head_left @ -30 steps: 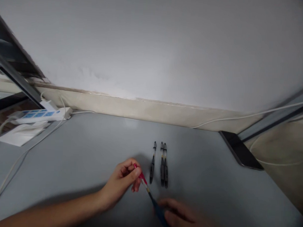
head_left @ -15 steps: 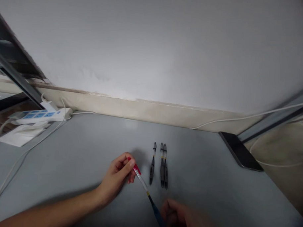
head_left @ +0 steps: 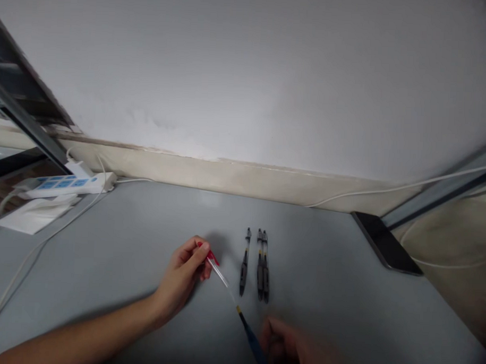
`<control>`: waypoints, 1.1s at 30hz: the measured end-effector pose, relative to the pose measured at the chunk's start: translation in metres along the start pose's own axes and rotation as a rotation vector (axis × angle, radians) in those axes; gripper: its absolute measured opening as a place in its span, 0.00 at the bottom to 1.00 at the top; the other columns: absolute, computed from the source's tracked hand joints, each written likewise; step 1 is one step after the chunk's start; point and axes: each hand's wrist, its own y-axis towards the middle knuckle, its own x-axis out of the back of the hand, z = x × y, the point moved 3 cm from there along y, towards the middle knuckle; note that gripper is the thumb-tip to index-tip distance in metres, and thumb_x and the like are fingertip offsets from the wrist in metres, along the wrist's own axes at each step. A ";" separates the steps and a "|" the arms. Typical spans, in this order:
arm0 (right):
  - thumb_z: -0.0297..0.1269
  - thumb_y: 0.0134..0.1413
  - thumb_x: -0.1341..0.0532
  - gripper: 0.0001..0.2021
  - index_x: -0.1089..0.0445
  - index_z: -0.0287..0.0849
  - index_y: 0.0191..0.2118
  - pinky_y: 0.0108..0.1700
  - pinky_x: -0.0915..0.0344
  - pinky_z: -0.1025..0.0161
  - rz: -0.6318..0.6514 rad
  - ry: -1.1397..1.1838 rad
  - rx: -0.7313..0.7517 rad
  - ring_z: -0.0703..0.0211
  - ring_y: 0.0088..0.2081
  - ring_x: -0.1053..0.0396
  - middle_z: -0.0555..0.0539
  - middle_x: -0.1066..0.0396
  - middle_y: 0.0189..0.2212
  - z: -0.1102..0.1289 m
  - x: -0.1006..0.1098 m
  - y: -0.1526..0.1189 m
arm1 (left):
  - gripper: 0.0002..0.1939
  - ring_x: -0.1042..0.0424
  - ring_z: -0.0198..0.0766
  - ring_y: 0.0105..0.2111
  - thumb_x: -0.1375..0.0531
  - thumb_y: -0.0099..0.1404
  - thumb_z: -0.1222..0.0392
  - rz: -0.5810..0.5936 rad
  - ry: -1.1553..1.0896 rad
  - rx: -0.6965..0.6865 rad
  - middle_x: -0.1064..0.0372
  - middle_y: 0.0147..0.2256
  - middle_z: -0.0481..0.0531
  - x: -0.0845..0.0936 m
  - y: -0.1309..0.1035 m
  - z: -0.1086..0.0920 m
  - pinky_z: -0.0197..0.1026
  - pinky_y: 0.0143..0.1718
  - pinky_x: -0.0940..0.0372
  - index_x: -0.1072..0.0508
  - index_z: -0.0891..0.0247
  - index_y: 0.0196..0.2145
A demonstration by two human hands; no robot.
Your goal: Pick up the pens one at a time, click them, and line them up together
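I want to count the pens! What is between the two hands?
One pen with a red end spans from the left hand to the right hand, in the head view.

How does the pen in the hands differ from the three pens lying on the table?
The held pen has a red end and blue grip; the three pens look black. The held pen lies slanted, its red end pinched by the left hand and its blue end at the right hand; the three pens lie untouched, parallel, on the table. All have slim, clear barrels.
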 end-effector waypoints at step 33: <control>0.56 0.45 0.27 0.22 0.33 0.44 0.30 0.26 0.46 0.69 -0.080 0.178 0.004 0.67 0.22 0.38 0.57 0.31 0.20 -0.024 0.004 0.007 | 0.26 0.33 0.28 0.17 0.29 0.59 0.38 0.457 0.124 0.180 0.32 0.19 0.43 -0.020 -0.036 0.025 0.31 0.21 0.36 0.36 0.61 0.30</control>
